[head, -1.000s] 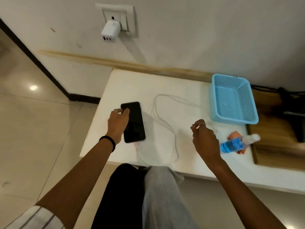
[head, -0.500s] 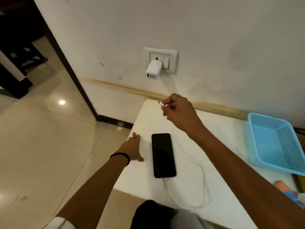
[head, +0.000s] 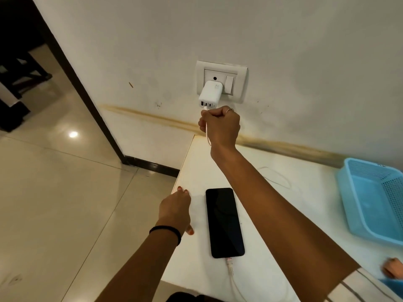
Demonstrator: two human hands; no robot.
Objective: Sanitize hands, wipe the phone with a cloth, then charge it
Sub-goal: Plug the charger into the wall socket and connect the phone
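Beside left hand (head: 174, 211), phone (head: 224, 222).

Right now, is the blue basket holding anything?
No, the blue basket on the white table shows only its bare floor and mesh walls, though its right side runs out of the picture.

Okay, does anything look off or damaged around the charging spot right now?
Only the wall: a yellow-brown stain streak runs along it below the socket plate, down to the table edge. The charger, cable and phone look normal.
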